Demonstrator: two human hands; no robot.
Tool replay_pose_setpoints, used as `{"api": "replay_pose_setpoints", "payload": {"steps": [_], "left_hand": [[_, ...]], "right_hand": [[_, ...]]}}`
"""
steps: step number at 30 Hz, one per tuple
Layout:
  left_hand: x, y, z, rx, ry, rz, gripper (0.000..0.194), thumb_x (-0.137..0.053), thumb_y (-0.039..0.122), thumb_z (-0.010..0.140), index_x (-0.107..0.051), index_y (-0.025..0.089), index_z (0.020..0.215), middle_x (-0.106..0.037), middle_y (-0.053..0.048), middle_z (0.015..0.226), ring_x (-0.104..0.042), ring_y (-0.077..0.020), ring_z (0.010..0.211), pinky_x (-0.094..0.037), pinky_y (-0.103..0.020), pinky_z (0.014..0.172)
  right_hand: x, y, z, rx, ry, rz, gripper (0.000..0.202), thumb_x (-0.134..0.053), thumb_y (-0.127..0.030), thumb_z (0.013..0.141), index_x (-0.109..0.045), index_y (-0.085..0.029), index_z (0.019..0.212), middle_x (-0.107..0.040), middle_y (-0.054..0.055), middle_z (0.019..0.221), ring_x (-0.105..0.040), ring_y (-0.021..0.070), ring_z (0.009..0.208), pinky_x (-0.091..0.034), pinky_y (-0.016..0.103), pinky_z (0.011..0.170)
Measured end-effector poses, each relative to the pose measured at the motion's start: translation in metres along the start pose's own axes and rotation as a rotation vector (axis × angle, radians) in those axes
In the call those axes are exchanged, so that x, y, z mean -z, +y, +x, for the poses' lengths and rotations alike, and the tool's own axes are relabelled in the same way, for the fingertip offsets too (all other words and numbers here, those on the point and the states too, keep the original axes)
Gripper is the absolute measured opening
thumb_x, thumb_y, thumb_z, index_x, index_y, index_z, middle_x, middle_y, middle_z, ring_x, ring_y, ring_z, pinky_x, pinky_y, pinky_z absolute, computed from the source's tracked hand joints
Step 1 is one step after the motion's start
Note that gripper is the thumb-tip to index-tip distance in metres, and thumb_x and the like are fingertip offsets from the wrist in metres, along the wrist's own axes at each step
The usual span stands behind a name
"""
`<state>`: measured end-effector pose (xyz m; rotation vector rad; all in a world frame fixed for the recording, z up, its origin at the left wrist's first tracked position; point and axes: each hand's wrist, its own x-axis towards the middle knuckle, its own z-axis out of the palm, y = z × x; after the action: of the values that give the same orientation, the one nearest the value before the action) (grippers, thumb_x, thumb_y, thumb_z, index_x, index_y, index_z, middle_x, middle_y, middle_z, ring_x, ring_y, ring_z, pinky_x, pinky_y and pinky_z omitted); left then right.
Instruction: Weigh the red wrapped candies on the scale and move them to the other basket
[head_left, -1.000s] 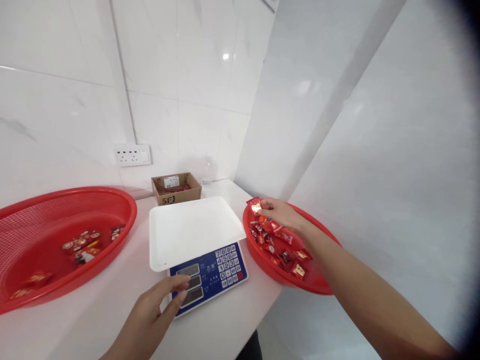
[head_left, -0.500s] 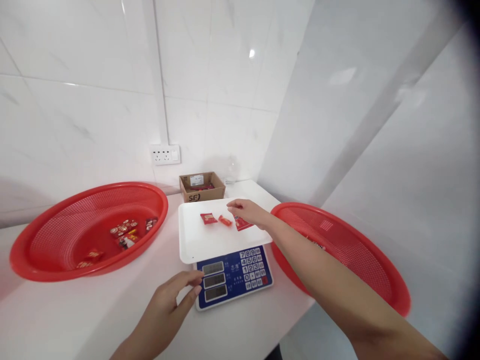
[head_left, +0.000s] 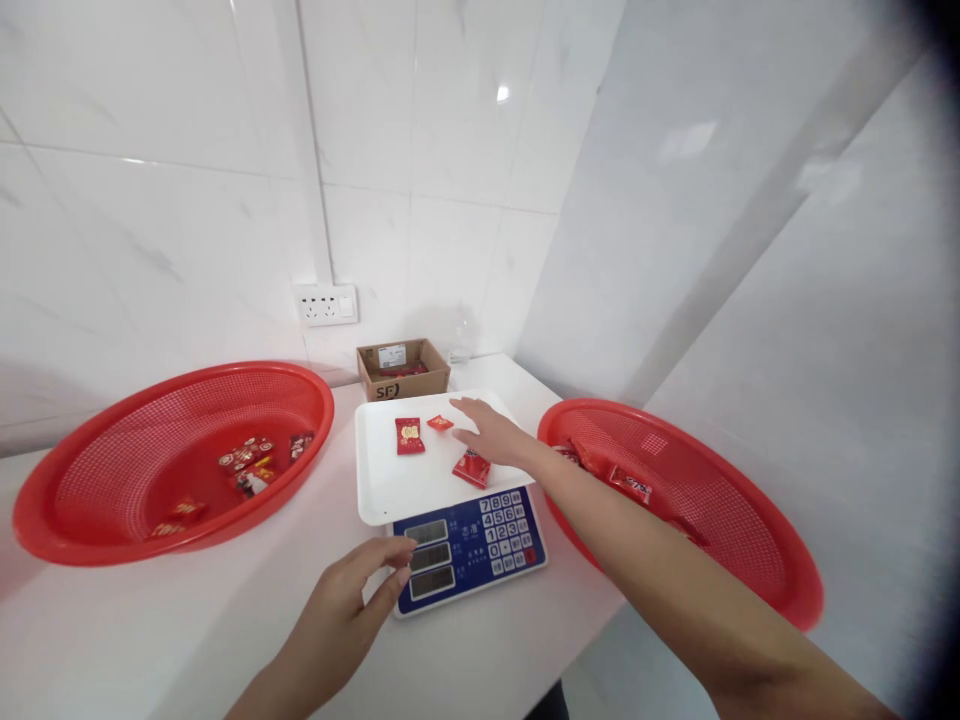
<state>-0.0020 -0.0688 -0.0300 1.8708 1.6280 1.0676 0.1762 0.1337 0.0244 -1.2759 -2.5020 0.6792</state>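
Observation:
Over the white weighing tray [head_left: 390, 490] of a blue digital scale [head_left: 472, 570], my right hand [head_left: 487, 430] is open with its fingers apart. Three red candy packets lie on the tray: a square red packet [head_left: 409, 436] at the left, a small red packet [head_left: 440, 423] just left of my fingertips, and a red packet [head_left: 472, 468] below my palm. My left hand [head_left: 352, 590] is open too, thumb and fingers apart, with its fingertips at the left edge of the scale's displays. Neither hand holds anything.
A red perforated basket [head_left: 97, 450] with several packets stands at the left. Another red basket [head_left: 720, 490], partly behind my right forearm, holds packets at the right. Behind the scale is a cardboard box [head_left: 416, 385], near the wall with a socket [head_left: 327, 304].
The packets on the tray have shifted and turned, and now lie farther apart. My right hand has moved slightly left and its fingers have spread. My left hand has barely moved.

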Motion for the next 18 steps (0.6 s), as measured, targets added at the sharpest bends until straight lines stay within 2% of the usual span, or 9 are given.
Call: {"api": "replay_pose_setpoints", "payload": {"steps": [2, 4, 8, 10, 14, 16, 18], "left_hand": [[-0.001, 0.0, 0.0, -0.006, -0.006, -0.004, 0.022, -0.048, 0.033, 0.085, -0.064, 0.026, 0.099, -0.071, -0.001, 0.097, -0.066, -0.0151, 0.089, -0.053, -0.023, 0.078], [-0.002, 0.001, 0.0, -0.012, -0.015, -0.005, 0.021, -0.048, 0.033, 0.086, -0.064, 0.026, 0.099, -0.07, -0.001, 0.098, -0.066, -0.015, 0.09, -0.053, -0.023, 0.078], [-0.003, 0.004, -0.001, -0.011, -0.042, 0.011, 0.021, -0.048, 0.033, 0.086, -0.063, 0.025, 0.099, -0.07, -0.001, 0.097, -0.066, -0.0153, 0.09, -0.053, -0.023, 0.078], [-0.001, 0.006, -0.001, -0.006, -0.057, 0.022, 0.022, -0.048, 0.033, 0.086, -0.063, 0.025, 0.1, -0.07, -0.002, 0.098, -0.065, -0.0153, 0.09, -0.053, -0.023, 0.078], [0.004, 0.005, -0.003, 0.008, -0.064, 0.038, 0.023, -0.047, 0.034, 0.086, -0.063, 0.026, 0.101, -0.069, -0.002, 0.101, -0.065, -0.0156, 0.092, -0.052, -0.024, 0.081], [0.006, 0.003, -0.003, 0.022, -0.061, 0.042, 0.024, -0.047, 0.034, 0.086, -0.064, 0.026, 0.1, -0.069, -0.002, 0.101, -0.065, -0.0162, 0.093, -0.052, -0.024, 0.081], [0.009, 0.001, -0.004, 0.029, -0.055, 0.04, 0.025, -0.047, 0.034, 0.086, -0.064, 0.026, 0.102, -0.069, -0.002, 0.102, -0.065, -0.0167, 0.094, -0.053, -0.024, 0.081]], "right_hand": [[-0.007, -0.007, 0.001, -0.001, -0.061, -0.072, 0.063, -0.044, -0.044, 0.086, -0.03, -0.015, 0.141, -0.022, 0.012, 0.149, -0.009, 0.0286, 0.138, -0.014, 0.05, 0.109], [-0.015, -0.014, 0.003, 0.014, -0.114, -0.135, 0.068, -0.039, -0.054, 0.085, -0.025, -0.021, 0.142, -0.015, 0.01, 0.151, -0.003, 0.0313, 0.138, -0.011, 0.058, 0.106], [-0.03, -0.025, 0.012, 0.115, -0.169, -0.174, 0.066, -0.035, -0.064, 0.082, -0.026, -0.034, 0.14, -0.011, 0.005, 0.153, 0.002, 0.0344, 0.137, -0.006, 0.066, 0.101], [-0.034, -0.027, 0.014, 0.191, -0.218, -0.189, 0.062, -0.038, -0.062, 0.082, -0.035, -0.033, 0.137, -0.017, 0.005, 0.151, -0.006, 0.0344, 0.137, -0.009, 0.064, 0.103], [-0.029, -0.029, 0.005, 0.325, -0.285, -0.143, 0.055, -0.053, -0.052, 0.078, -0.053, -0.024, 0.125, -0.033, 0.008, 0.145, -0.028, 0.0295, 0.132, -0.023, 0.048, 0.106], [-0.017, -0.027, -0.006, 0.35, -0.26, -0.117, 0.042, -0.057, -0.046, 0.077, -0.063, -0.024, 0.112, -0.042, 0.008, 0.14, -0.031, 0.0278, 0.131, -0.024, 0.046, 0.105], [-0.001, -0.02, -0.02, 0.313, -0.172, -0.091, 0.031, -0.057, -0.039, 0.079, -0.067, -0.023, 0.103, -0.046, 0.008, 0.137, -0.032, 0.0253, 0.131, -0.026, 0.042, 0.105]]}}
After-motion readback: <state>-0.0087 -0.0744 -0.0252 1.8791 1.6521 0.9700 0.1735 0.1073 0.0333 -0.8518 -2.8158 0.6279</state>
